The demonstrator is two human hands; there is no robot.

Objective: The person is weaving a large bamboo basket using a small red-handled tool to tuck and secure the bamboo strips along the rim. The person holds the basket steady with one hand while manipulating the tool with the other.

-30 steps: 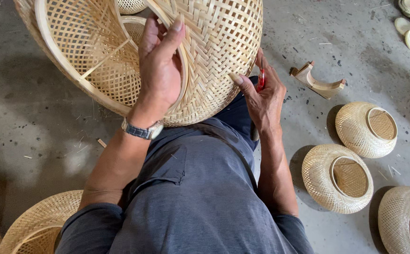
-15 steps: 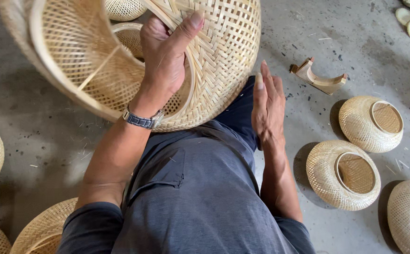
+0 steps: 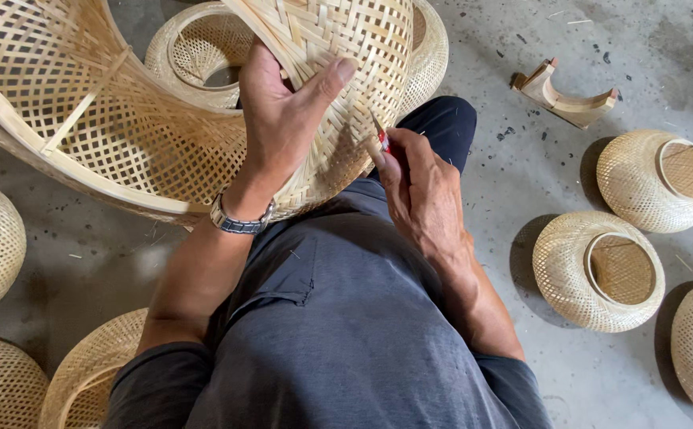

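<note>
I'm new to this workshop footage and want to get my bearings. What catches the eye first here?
The big woven bamboo basket fills the upper left, tipped on the person's lap, gripped by the left hand. Beside it the right hand pinches a small red-handled tool against the weave. Smaller finished baskets lie on the concrete floor at right.

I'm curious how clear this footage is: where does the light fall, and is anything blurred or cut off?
Head view: soft, even daylight, with dark shadows to the left of the small baskets on the floor; the left hand, right hand and large woven basket look sharp; no glare; the basket's top runs out of frame.
</note>
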